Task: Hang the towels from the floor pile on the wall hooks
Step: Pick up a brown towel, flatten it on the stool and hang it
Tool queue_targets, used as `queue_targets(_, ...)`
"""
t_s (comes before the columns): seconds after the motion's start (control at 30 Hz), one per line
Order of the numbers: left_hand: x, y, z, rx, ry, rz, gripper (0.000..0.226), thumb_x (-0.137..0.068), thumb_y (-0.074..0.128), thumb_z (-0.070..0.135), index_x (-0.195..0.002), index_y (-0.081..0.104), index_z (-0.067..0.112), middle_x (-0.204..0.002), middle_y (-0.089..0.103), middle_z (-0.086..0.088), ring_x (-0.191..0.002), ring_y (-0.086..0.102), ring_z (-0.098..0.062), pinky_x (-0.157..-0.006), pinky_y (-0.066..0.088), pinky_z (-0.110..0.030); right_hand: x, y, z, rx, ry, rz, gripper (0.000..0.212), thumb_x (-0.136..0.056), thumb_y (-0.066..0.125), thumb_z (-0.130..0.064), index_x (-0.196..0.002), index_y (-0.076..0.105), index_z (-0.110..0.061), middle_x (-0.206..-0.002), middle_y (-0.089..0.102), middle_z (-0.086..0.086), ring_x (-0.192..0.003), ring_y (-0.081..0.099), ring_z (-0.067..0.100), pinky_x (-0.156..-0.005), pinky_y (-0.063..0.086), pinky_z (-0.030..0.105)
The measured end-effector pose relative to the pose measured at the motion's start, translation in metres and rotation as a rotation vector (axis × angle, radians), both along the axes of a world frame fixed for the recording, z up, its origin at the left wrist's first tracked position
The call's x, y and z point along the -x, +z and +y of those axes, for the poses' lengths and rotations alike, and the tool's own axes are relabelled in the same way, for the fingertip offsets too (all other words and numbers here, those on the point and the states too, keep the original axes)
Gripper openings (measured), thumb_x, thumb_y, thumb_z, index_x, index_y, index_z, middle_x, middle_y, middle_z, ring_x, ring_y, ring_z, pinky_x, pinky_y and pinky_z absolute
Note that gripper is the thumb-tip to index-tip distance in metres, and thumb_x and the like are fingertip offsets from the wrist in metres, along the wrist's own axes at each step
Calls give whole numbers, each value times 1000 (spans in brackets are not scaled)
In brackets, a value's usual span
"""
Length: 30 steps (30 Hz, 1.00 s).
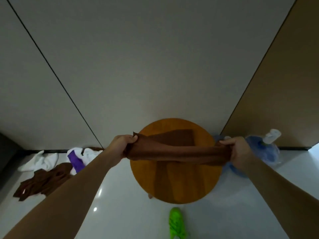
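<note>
While both arms reach forward, left hand (123, 144) and right hand (239, 150) clench a brown towel (177, 155) — stretched taut.

Both arms outstretched, left grip (123, 144) and right grip (239, 150) clenched.

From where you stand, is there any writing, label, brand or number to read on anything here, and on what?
None: no text can be read in this view.
brown towel, stretched between the left hand and right hand: plain.
round wooden stool: bare.
floor pile: no visible tags.
blue water jug: no legible label.
green shoe: no legible brand.
</note>
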<state>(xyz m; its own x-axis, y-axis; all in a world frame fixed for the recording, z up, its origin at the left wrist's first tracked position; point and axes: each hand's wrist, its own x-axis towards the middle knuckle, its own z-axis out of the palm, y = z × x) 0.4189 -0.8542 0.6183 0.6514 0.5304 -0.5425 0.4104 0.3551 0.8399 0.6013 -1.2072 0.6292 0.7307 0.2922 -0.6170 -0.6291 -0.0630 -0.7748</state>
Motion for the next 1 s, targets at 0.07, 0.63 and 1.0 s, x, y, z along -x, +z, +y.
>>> queue_targets(0.07, 22, -33, -10, 57, -36, 59, 29, -85, 76, 17, -110, 69, 4, -107, 73, -16, -95, 70, -36, -64, 59, -42, 22, -21, -11, 18, 31, 27, 6, -77, 63, -8, -77, 60, -3, -72, 59, 12, -57, 62, 29, -53, 54, 37)
queue_targets(0.63, 5, -143, -14, 52, -5, 252, 52, -88, 71, 44, -129, 60, 14, -126, 66, -9, -113, 64, -35, -98, 53, -54, -28, -119, -8, 168, -7, 40, 34, -88, 71, -18, -119, 63, -10, -112, 71, 10, -101, 66, 28, -78, 53, 38)
queue_targets(1.0, -131, -188, 35, 45, 227, 348, 43, -94, 68, 30, -132, 58, 12, -121, 65, -8, -105, 65, -29, -75, 58, -39, -172, -178, 90, 263, 62, 105, 24, -93, 69, -20, -115, 65, -12, -111, 69, 8, -101, 67, 24, -75, 56, 34)
